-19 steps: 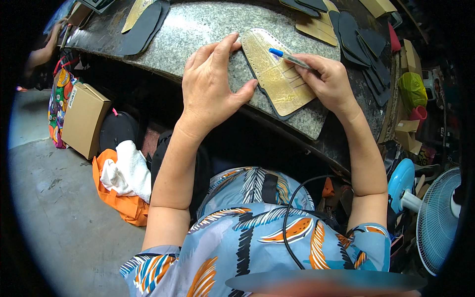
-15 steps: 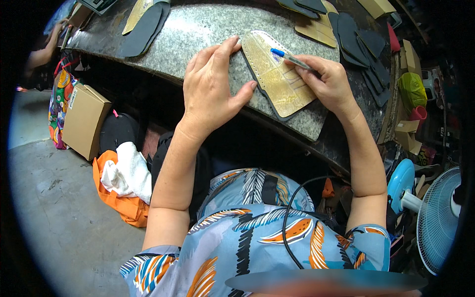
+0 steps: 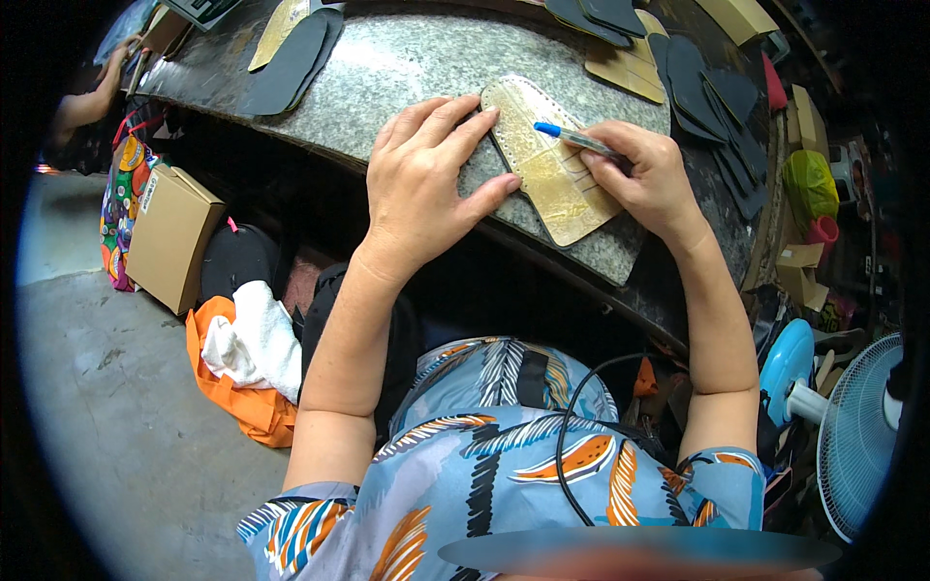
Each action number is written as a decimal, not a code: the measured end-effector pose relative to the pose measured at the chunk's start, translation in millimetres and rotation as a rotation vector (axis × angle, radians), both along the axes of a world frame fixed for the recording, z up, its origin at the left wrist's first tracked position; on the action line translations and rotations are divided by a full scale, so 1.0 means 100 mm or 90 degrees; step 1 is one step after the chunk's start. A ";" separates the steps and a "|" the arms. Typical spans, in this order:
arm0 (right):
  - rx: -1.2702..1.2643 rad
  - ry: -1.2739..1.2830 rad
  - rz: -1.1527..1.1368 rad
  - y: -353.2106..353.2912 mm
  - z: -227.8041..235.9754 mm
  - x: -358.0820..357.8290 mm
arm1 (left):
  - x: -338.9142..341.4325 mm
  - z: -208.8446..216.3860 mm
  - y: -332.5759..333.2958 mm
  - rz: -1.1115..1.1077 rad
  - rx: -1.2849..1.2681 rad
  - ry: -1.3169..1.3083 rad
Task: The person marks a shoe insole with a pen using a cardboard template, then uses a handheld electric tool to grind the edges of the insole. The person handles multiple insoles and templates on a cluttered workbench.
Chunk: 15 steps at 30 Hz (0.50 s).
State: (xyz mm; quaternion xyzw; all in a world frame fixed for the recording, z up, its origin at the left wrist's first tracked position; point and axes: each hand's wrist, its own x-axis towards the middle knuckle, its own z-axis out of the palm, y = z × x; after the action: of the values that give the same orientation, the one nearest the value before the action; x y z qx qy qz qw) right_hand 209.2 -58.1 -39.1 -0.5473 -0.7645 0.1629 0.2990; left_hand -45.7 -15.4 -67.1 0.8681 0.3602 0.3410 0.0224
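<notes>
A yellowish template, with small holes along its edge and lines drawn across it, lies on the grey speckled slab. A thin dark edge shows beneath it, probably of a dark sheet. My left hand is open, its fingertips and thumb resting at the template's left edge. Over the template's right side, my right hand grips a blue-ended pen. The blue end points up and left; its other end is hidden by my fingers.
Dark sole-shaped pieces lie at the far left of the slab, more dark pieces at the far right. A fan stands at my right. On the left are a cardboard box and an orange bag with white cloth.
The template now sits lower in the picture, and less of the dark edge beneath it shows. My left fingers have moved right and down onto its edge. The pen stays in my right hand.
</notes>
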 end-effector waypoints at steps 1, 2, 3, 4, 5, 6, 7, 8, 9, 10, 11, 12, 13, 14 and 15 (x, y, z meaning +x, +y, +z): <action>-0.009 0.003 0.005 0.00 0.00 0.00 | -0.01 0.00 0.00 -0.003 0.001 0.001; -0.005 -0.010 -0.003 -0.01 0.00 0.00 | -0.01 0.00 0.00 -0.003 0.003 0.006; -0.012 -0.022 -0.006 0.00 -0.01 0.00 | -0.03 -0.01 0.01 -0.015 -0.002 -0.002; -0.016 -0.030 -0.011 -0.01 -0.02 -0.01 | -0.04 -0.01 0.04 -0.024 -0.003 -0.007; 0.016 -0.044 -0.003 0.00 -0.03 -0.01 | -0.04 -0.02 0.05 -0.030 -0.003 -0.028; 0.015 -0.044 -0.008 0.00 -0.05 -0.01 | -0.04 -0.04 0.06 -0.030 0.000 -0.040; 0.017 -0.044 -0.014 0.01 -0.06 -0.01 | -0.04 -0.05 0.07 -0.026 0.004 -0.042; 0.024 -0.041 -0.016 0.01 -0.07 -0.01 | -0.03 -0.06 0.07 -0.021 0.009 -0.045; 0.044 -0.045 -0.009 0.02 -0.09 -0.01 | -0.03 -0.07 0.06 -0.017 0.006 -0.045; 0.045 -0.039 -0.008 0.02 -0.10 0.00 | -0.02 -0.07 0.05 -0.012 0.005 -0.048; 0.047 -0.033 -0.007 0.02 -0.10 0.00 | -0.01 -0.08 0.05 -0.008 0.005 -0.050; 0.044 -0.028 -0.007 0.02 -0.11 0.00 | 0.00 -0.08 0.05 -0.006 0.009 -0.046; 0.055 -0.035 -0.008 0.02 -0.11 0.00 | 0.00 -0.08 0.05 -0.003 0.015 -0.042; 0.061 -0.043 -0.008 0.02 -0.11 0.00 | 0.00 -0.08 0.05 -0.001 0.020 -0.038; 0.072 -0.048 -0.005 0.02 -0.11 0.00 | 0.00 -0.08 0.05 -0.002 0.023 -0.035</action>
State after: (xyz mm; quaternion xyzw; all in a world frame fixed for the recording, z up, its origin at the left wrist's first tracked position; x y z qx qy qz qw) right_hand 209.7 -56.1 -49.9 -0.5385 -0.7809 0.0973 0.3011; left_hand -45.6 -10.3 -74.6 0.8592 0.3517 0.3712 0.0177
